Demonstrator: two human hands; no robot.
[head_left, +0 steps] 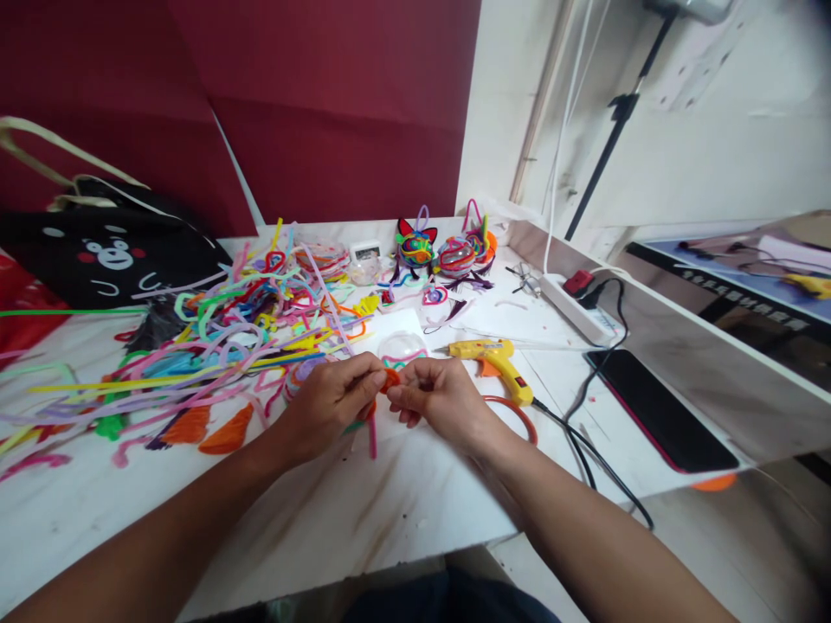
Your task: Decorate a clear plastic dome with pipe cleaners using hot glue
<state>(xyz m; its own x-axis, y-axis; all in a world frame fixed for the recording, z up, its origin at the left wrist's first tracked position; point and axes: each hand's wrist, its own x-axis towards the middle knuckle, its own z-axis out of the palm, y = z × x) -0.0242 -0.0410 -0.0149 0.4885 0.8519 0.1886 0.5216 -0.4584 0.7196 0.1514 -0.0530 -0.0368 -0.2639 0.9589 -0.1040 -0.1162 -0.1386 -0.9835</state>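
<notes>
An orange pipe cleaner (390,381), bent into a small curl, is pinched between my two hands above the table's front part. My left hand (334,402) has its thumb and forefinger closed on the curl's left side. From the other side my right hand (434,400) grips it with bunched fingertips. Below my left fingers a pink pipe cleaner end (372,439) sticks down; what it joins is hidden. Just behind the hands lies a clear plastic piece (401,348) edged with coloured strands. The yellow glue gun (493,359) rests right of my right hand.
Tangled pipe cleaners (240,320) cover the table's left side. Decorated ornaments (415,247) with tassels stand at the back. A power strip (577,307), black cables and a phone (659,407) lie on the right. A black bag (110,247) leans at the far left.
</notes>
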